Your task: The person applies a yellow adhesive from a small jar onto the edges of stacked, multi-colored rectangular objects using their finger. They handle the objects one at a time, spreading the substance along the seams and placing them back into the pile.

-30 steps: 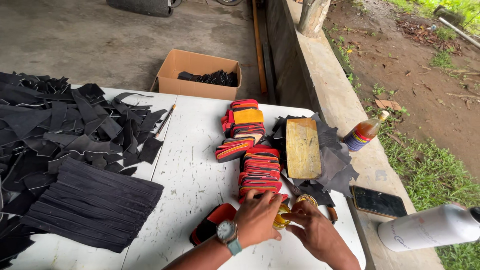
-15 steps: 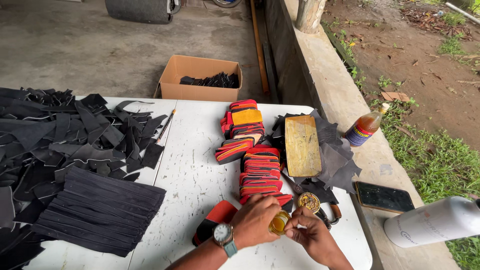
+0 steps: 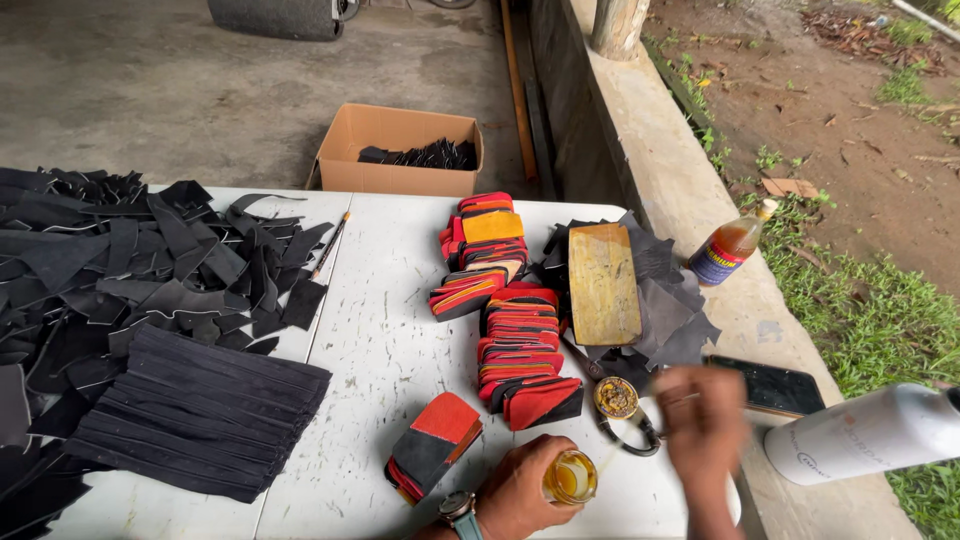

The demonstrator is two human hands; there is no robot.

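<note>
At the near edge of the white folding table [image 3: 380, 350], the person's left hand [image 3: 520, 492], a watch on its wrist, has its fingers wrapped around a small open glass jar of amber liquid [image 3: 571, 477] and holds it upright just above the tabletop. The right hand [image 3: 706, 432] hangs to the right of the jar, raised off the table and blurred; I cannot tell whether its fingers are curled on anything. Between the two hands, slightly further back, lies a small round open tin with yellowish paste [image 3: 615, 397].

Just left of the jar sits a short stack of red-and-black cut leather pieces [image 3: 433, 446]. Behind the tin, a long leaning row of red, orange and black pieces [image 3: 510, 310] runs away from the person. Beside it a yellowish wooden block [image 3: 603, 282] rests on dark grey leather scraps [image 3: 675, 315]. The left half of the table is heaped with black leather strips and offcuts [image 3: 130, 300].

On the concrete ledge to the right stand a small bottle of brown liquid [image 3: 732, 250], a dark phone [image 3: 765, 385] and a white metal bottle lying sideways [image 3: 865, 433]. A cardboard box of black pieces [image 3: 398, 150] sits on the floor beyond.
</note>
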